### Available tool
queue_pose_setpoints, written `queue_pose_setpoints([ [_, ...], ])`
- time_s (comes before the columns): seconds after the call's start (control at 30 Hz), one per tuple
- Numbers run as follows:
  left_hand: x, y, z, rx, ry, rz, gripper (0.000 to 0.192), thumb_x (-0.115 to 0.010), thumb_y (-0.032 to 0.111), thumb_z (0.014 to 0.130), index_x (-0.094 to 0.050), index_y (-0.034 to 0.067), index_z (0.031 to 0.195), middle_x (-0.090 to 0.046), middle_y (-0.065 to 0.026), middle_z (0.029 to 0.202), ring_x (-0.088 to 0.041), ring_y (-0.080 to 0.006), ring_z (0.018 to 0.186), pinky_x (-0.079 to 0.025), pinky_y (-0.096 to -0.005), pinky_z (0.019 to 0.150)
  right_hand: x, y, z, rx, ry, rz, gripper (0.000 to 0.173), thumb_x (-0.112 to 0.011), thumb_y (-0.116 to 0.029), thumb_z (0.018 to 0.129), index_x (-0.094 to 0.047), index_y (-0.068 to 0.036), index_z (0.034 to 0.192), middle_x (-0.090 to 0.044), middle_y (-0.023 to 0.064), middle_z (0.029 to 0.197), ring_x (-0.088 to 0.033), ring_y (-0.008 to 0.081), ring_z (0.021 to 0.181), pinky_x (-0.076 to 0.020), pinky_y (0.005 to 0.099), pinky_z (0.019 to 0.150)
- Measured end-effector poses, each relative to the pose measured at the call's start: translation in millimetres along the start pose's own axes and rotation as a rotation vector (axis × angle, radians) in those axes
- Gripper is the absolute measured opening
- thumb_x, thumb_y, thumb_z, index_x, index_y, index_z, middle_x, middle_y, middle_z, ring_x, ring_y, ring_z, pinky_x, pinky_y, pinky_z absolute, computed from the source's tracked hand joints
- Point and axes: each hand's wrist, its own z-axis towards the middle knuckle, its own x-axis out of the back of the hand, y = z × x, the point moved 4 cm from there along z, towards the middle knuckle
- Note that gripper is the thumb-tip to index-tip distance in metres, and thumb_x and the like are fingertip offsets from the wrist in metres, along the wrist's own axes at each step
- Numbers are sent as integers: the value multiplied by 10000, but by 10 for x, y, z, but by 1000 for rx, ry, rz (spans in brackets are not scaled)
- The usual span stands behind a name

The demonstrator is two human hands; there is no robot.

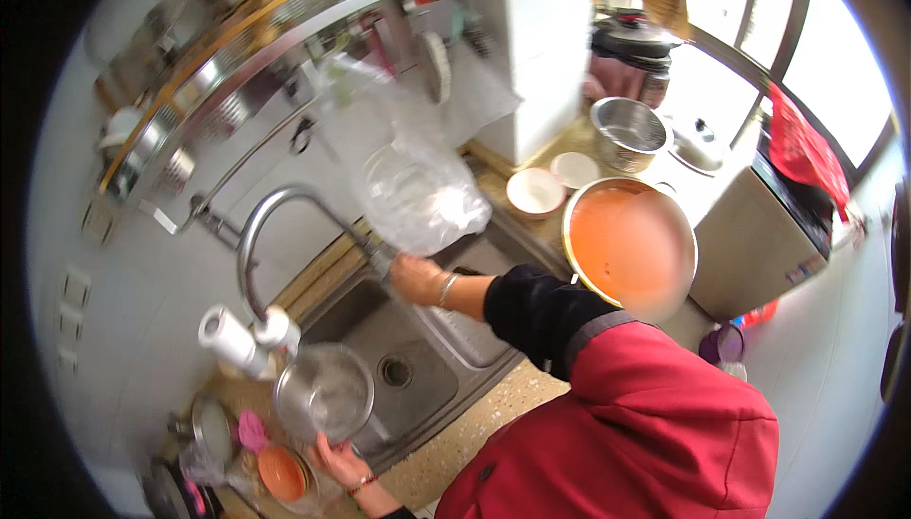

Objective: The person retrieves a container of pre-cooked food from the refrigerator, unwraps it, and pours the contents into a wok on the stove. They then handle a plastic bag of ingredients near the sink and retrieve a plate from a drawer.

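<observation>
My right hand [416, 278], with a silver bracelet at the wrist, grips the end of the curved metal faucet [249, 234] over the divided stainless steel sink [427, 369]. Below and to the left, my left hand [340, 459] holds the lower rim of a round metal bowl [324, 391], which is at the sink's left edge with its inside facing up. The left thumb lies against the bowl's side; the other fingers are partly hidden. A clear plastic bag [420, 192] hangs just beyond the faucet's end.
A large orange basin [605, 234], small white bowls [535, 192] and a steel pot [630, 136] stand at right. White bottles [231, 337] are behind the metal bowl. Orange bowls [283, 473] and a pan [211, 430] lie lower left. A loaded shelf [285, 46] runs above.
</observation>
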Motion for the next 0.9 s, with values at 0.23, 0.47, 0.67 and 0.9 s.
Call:
queue_pose_setpoints([
  [0.23,-227,219,-134,-853,-28,1339,174,-627,115,831,-522,-17,875,-526,-215,816,-555,-344,712,-441,-462,678,336,-475,-765,398,-343,319,240,-611,-149,817,-650,17,985,-674,222,1007,-673,378,986,-557,452,826],
  [0.47,-46,196,-529,-1342,-304,1624,271,-604,296,970,-646,31,1006,-604,-161,894,-584,-378,806,-486,-450,732,1118,-264,-1772,593,-352,789,280,-579,-260,897,-667,-6,974,-691,203,956,-655,363,920,-509,444,814],
  [0.67,121,35,-606,-1476,121,1659,321,-723,228,849,-540,-16,748,-591,-212,696,-569,-333,632,-427,-514,644,1713,669,-2637,290,-316,1036,302,-581,-297,929,-645,-5,970,-670,153,841,-651,259,787,-505,392,732],
  [0.9,-36,-25,-2089,-1100,152,1167,207,-687,85,760,-601,-37,902,-617,-200,802,-560,-310,683,-487,-448,638,1957,2272,-4007,-92,-323,1166,238,-559,-226,955,-643,-3,957,-661,80,765,-660,169,726,-524,325,665],
])
